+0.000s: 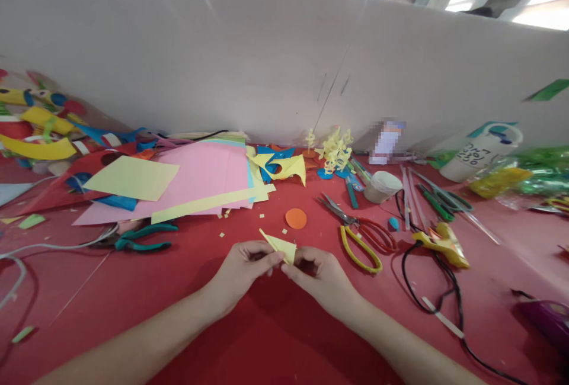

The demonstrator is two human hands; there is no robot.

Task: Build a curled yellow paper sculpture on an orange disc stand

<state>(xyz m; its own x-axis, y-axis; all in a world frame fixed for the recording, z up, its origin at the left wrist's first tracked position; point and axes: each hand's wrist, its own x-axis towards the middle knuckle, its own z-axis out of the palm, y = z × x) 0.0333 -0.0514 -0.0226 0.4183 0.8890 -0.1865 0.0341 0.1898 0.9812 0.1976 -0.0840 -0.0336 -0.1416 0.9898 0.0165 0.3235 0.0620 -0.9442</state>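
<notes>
Both of my hands pinch one small piece of pale yellow paper (287,247), held just above the red tabletop. My left hand (242,272) grips its left side, where a narrow rolled or folded edge sticks up to the left. On the lower right of the paper, my right hand (326,281) closes thumb and fingers. Beyond the hands lies an orange paper disc (296,218). Scissors (362,228) with one yellow and one red handle rest open to the right of my right hand. Tiny yellow scraps are scattered nearby.
Pink paper sheets (200,172) and a yellow sheet (133,178) lie at the left, near teal-handled pliers (146,237). Toward the right are a white cup (382,186), a yellow glue gun (444,246) with a black cord, and a white container (480,151). A wall stands behind.
</notes>
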